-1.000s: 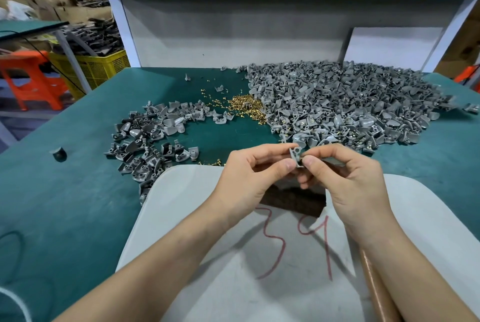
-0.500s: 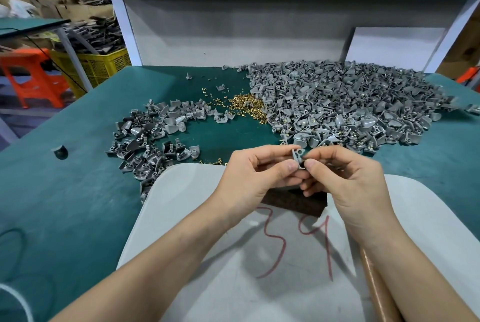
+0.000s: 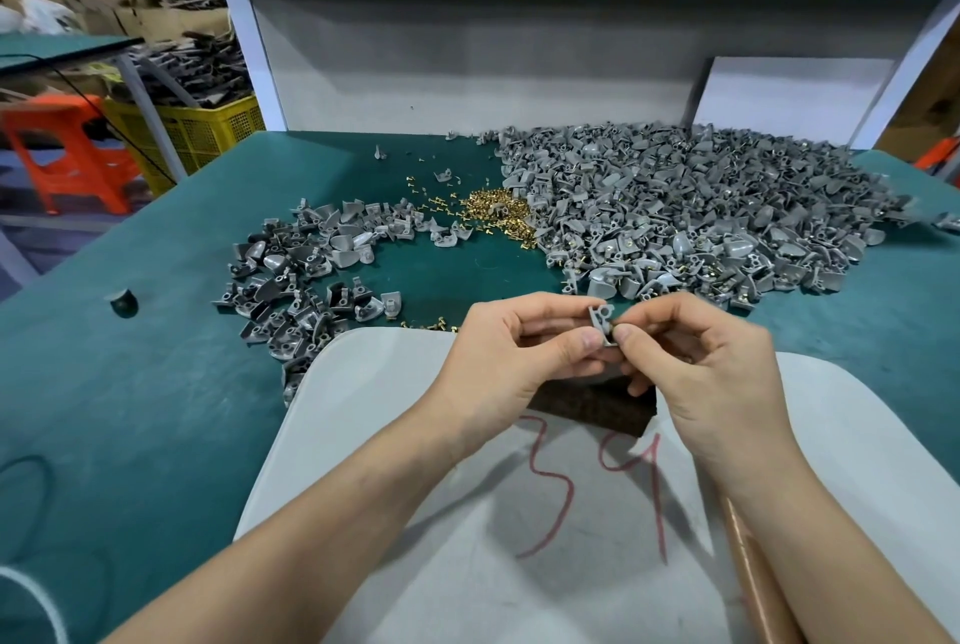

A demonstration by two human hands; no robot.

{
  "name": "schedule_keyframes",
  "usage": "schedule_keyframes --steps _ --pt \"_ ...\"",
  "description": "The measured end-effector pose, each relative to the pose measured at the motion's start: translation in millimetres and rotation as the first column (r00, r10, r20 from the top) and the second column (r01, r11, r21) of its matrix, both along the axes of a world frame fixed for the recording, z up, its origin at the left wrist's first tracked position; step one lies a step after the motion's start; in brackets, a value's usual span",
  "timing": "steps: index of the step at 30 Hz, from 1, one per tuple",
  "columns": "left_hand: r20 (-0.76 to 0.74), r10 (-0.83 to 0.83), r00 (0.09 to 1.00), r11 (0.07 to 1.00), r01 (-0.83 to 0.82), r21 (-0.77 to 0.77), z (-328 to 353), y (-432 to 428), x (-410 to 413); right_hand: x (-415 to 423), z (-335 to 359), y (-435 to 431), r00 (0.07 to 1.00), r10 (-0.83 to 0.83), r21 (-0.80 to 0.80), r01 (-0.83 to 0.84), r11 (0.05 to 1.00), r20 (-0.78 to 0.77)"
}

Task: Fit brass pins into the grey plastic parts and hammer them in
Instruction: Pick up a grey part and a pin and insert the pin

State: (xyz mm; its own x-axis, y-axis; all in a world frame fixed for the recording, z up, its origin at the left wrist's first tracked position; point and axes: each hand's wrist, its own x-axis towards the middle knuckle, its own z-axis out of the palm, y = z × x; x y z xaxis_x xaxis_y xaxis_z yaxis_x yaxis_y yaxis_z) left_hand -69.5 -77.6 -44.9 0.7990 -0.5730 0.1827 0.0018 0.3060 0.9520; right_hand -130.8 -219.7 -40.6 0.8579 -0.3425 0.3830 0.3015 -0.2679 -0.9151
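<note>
A small grey plastic part (image 3: 601, 320) is pinched between the thumb and forefinger of my left hand (image 3: 511, 357), above a dark block (image 3: 592, 407). My right hand (image 3: 706, 368) meets it from the right, fingertips closed at the part's lower edge; whether they hold a brass pin is hidden. A little heap of brass pins (image 3: 496, 212) lies on the green table (image 3: 130, 383). The big pile of grey parts (image 3: 701, 207) spreads at the back right, and a smaller pile of grey parts (image 3: 306, 280) lies to the left.
A grey board (image 3: 415, 513) with red marks lies under my forearms. A brown wooden handle (image 3: 753, 576) pokes out beneath my right forearm. A small dark cap (image 3: 124, 303) sits at the left. A yellow crate (image 3: 192, 129) and an orange stool (image 3: 67, 150) stand beyond the table's left edge.
Both hands stay together on the grey part with only small finger shifts. The part has turned slightly between the fingertips.
</note>
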Motion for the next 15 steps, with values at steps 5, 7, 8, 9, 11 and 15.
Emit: schedule_keyframes --steps 5,7,8,9,11,15 --pt "0.004 0.002 1.000 1.000 -0.002 0.012 -0.3 -0.3 -0.4 -0.2 -0.5 -2.5 1.000 0.001 -0.070 -0.001 0.998 -0.002" --pt "0.003 -0.005 1.000 1.000 0.005 0.014 0.1 0.0 -0.4 -0.2 -0.9 -3.2 1.000 -0.010 -0.097 0.010 0.995 -0.002" --pt "0.002 -0.008 1.000 1.000 0.008 0.016 0.2 0.1 -0.5 -0.3 -1.4 -3.8 1.000 -0.019 -0.112 0.018 0.994 -0.004" --pt "0.001 -0.008 1.000 1.000 0.008 0.018 0.4 0.2 -0.4 -0.4 -1.7 -4.2 1.000 -0.027 -0.127 0.026 0.992 -0.005" --pt "0.000 -0.003 1.000 1.000 0.003 0.024 0.6 -0.1 -0.7 -0.7 -2.1 -5.0 0.999 -0.032 -0.144 0.031 0.989 -0.006" --pt "-0.006 -0.007 1.000 1.000 0.008 0.028 0.9 -0.3 -1.1 -1.0 -2.6 -6.8 1.000 -0.003 -0.128 0.003 0.992 -0.005"
